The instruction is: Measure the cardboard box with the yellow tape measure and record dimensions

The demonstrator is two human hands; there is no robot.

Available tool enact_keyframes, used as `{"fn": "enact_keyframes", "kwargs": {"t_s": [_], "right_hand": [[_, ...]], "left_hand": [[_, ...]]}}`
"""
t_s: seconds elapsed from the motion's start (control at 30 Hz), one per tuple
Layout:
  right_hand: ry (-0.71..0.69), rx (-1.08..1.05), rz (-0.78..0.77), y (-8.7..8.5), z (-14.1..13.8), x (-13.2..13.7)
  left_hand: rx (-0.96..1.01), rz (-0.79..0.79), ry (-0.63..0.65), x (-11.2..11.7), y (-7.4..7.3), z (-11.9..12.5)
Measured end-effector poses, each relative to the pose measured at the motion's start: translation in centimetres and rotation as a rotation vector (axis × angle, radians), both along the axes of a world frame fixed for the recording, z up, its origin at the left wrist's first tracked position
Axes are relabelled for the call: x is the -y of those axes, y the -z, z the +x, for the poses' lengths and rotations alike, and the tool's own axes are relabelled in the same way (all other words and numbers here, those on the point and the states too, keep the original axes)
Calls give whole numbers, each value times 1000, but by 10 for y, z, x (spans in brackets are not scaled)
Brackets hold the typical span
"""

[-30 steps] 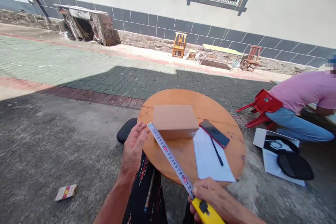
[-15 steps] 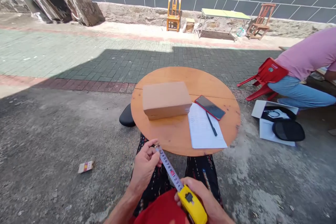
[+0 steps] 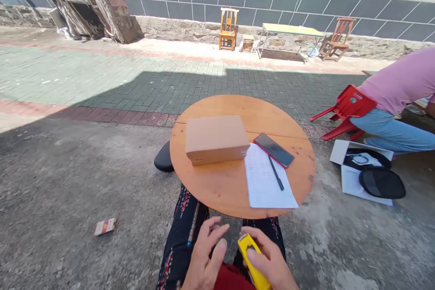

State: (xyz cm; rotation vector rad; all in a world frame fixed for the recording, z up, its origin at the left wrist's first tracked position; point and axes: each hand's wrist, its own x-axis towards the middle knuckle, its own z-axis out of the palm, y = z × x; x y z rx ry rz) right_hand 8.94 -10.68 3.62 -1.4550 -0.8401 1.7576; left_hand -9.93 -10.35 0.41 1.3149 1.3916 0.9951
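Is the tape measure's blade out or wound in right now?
In. No blade shows from the yellow tape measure gripped in the right hand; the left hand beside it is open.

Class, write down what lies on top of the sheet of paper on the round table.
A black pen lies on the paper, and a red-edged phone seems to overlap its far corner. The paper beneath them is hidden.

No words or numbers can be read. The white paper (image 3: 263,186) has tiny marks — too small to make out. The little card (image 3: 105,226) is blurry too.
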Motion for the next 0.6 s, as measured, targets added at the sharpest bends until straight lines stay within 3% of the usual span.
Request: {"fn": "enact_keyframes", "kwargs": {"t_s": [0.13,0.2,0.27,0.33,0.43,0.5,0.6], "right_hand": [[-130,471,389,-64,1,-64],[-215,670,663,-95,-10,-110],[-250,812,951,-115,-26,-159],[-335,904,1117,-122,-45,-207],[-480,1057,1178,-116,-71,-262],[-572,1134,1171,-110,-84,-284],[-653,1172,1167,-104,-91,-297]], "left_hand": [[-11,61,-71,-17,7,-13],[-32,109,-70,-25,8,-19],[-47,171,-114,-28,10,-24],[-57,229,-196,-30,13,-28],[-102,278,-278,-39,15,-38],[-161,315,-314,-57,11,-48],[-234,365,-361,-102,-4,-62]]}}
